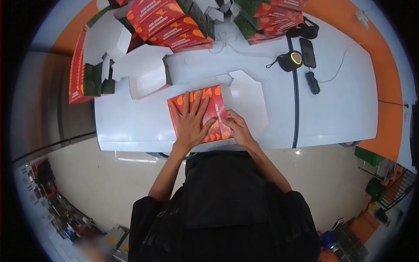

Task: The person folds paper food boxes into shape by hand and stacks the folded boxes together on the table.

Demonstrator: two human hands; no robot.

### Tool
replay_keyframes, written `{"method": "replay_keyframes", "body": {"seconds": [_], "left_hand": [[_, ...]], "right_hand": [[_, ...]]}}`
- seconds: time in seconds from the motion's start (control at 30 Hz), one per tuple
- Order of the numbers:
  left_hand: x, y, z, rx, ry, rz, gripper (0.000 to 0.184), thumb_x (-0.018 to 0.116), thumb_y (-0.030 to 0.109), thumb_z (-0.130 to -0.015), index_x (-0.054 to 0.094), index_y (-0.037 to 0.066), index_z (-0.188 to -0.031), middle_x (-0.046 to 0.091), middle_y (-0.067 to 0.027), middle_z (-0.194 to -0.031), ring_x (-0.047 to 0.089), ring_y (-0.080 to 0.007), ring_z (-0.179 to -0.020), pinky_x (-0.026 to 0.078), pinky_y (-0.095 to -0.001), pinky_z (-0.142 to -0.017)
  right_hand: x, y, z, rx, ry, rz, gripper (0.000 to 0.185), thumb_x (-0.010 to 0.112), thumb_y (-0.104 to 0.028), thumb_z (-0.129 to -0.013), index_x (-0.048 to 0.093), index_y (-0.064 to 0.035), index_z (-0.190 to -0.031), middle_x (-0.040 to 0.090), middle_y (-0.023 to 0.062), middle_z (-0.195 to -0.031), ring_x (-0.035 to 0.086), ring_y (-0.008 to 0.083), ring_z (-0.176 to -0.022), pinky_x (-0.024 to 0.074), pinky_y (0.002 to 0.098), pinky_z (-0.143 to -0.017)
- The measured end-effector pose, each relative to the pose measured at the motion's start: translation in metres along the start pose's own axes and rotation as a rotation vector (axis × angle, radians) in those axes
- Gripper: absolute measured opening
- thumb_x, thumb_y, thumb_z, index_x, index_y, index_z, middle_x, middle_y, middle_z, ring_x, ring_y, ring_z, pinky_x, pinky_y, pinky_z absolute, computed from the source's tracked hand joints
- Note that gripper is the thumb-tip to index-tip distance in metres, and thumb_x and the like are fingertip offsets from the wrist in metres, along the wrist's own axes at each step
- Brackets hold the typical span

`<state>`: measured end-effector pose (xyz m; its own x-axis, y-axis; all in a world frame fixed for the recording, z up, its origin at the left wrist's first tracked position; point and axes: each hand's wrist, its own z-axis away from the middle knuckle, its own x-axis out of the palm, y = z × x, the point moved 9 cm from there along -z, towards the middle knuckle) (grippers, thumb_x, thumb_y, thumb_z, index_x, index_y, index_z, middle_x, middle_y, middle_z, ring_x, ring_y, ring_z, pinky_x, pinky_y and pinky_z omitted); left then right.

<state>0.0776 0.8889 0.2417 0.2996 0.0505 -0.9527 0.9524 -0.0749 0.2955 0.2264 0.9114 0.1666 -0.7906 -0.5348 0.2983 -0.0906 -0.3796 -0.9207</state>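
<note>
A red cardboard box [217,104] with orange pictures and white lettering lies near the table's front edge. Its white inner flap [251,98] spreads out to the right. My left hand [190,121] rests on the red face with its fingers spread flat. At the box's right edge, my right hand [237,126] has its fingers curled, and the thumb and fingers pinch the edge by the flap. The undersides of the right fingers are hidden.
Stacked red boxes [163,24] stand at the back left, more red boxes [277,19] at the back right. An open white carton [148,81] sits left. A round black device [290,62], a phone [307,52] and a cable lie on the right of the white table [336,109].
</note>
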Motion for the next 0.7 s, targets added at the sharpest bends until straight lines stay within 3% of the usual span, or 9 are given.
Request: {"method": "replay_keyframes", "body": {"seconds": [0.1, 0.2, 0.3, 0.4, 0.5, 0.53, 0.7], "left_hand": [[-0.005, 0.003, -0.002, 0.027, -0.060, -0.013, 0.073, 0.054, 0.059, -0.101, 0.042, 0.022, -0.163, 0.031, -0.0070, -0.172, 0.016, -0.0417, -0.161, -0.002, -0.0770, -0.120], [-0.003, -0.004, -0.005, -0.051, -0.042, 0.099, 0.063, 0.054, 0.048, -0.105, 0.046, 0.022, -0.161, 0.035, -0.0064, -0.170, 0.021, -0.0424, -0.159, 0.000, -0.0759, -0.121], [-0.001, -0.008, -0.012, -0.103, 0.008, 0.043, 0.058, 0.054, 0.042, -0.106, 0.047, 0.022, -0.160, 0.038, -0.0067, -0.168, 0.024, -0.0427, -0.157, 0.001, -0.0754, -0.122], [0.000, 0.000, -0.018, -0.115, 0.041, -0.027, 0.057, 0.056, 0.040, -0.105, 0.049, 0.022, -0.159, 0.039, -0.0069, -0.167, 0.026, -0.0428, -0.156, 0.002, -0.0754, -0.122], [0.000, -0.001, -0.022, -0.135, 0.047, -0.035, 0.056, 0.057, 0.039, -0.105, 0.050, 0.023, -0.159, 0.040, -0.0065, -0.167, 0.027, -0.0423, -0.156, 0.003, -0.0756, -0.122], [0.001, -0.002, -0.019, -0.151, 0.040, -0.030, 0.056, 0.057, 0.040, -0.105, 0.050, 0.023, -0.159, 0.041, -0.0063, -0.167, 0.027, -0.0420, -0.156, 0.003, -0.0756, -0.122], [0.003, -0.004, -0.021, -0.179, 0.004, -0.063, 0.057, 0.058, 0.040, -0.104, 0.050, 0.025, -0.159, 0.041, -0.0052, -0.167, 0.027, -0.0407, -0.157, 0.004, -0.0755, -0.122]], "right_hand": [[0.001, 0.000, 0.009, 0.163, -0.050, -0.224, 0.029, 0.055, -0.013, -0.106, 0.060, -0.0011, -0.132, 0.070, 0.0098, -0.118, 0.067, 0.0170, -0.108, 0.0525, 0.0327, -0.094], [-0.032, -0.012, -0.012, -0.007, -0.216, -0.062, 0.036, 0.060, -0.012, -0.103, 0.057, -0.0033, -0.137, 0.067, 0.0113, -0.127, 0.067, 0.0200, -0.109, 0.0520, 0.0354, -0.101], [-0.078, -0.051, -0.045, -0.236, 0.179, 0.481, 0.043, 0.068, -0.010, -0.095, 0.060, -0.0046, -0.137, 0.066, 0.0146, -0.130, 0.067, 0.0242, -0.112, 0.0532, 0.0380, -0.100], [-0.055, -0.062, -0.075, -0.477, 0.137, 0.973, 0.038, 0.073, -0.010, -0.091, 0.065, -0.0057, -0.127, 0.069, 0.0179, -0.120, 0.069, 0.0322, -0.107, 0.0564, 0.0435, -0.091], [-0.050, -0.034, -0.106, -0.262, 0.028, 1.082, 0.026, 0.074, -0.009, -0.089, 0.067, -0.0039, -0.114, 0.071, 0.0190, -0.107, 0.068, 0.0377, -0.100, 0.0566, 0.0472, -0.083], [-0.049, -0.036, -0.108, -0.329, 0.030, 1.052, 0.018, 0.073, -0.007, -0.089, 0.067, -0.0033, -0.105, 0.071, 0.0178, -0.097, 0.068, 0.0387, -0.094, 0.0558, 0.0488, -0.080], [-0.049, -0.047, -0.104, -0.368, -0.076, 1.110, 0.014, 0.073, -0.006, -0.089, 0.069, -0.0030, -0.102, 0.071, 0.0170, -0.092, 0.069, 0.0381, -0.091, 0.0556, 0.0481, -0.079]]}}
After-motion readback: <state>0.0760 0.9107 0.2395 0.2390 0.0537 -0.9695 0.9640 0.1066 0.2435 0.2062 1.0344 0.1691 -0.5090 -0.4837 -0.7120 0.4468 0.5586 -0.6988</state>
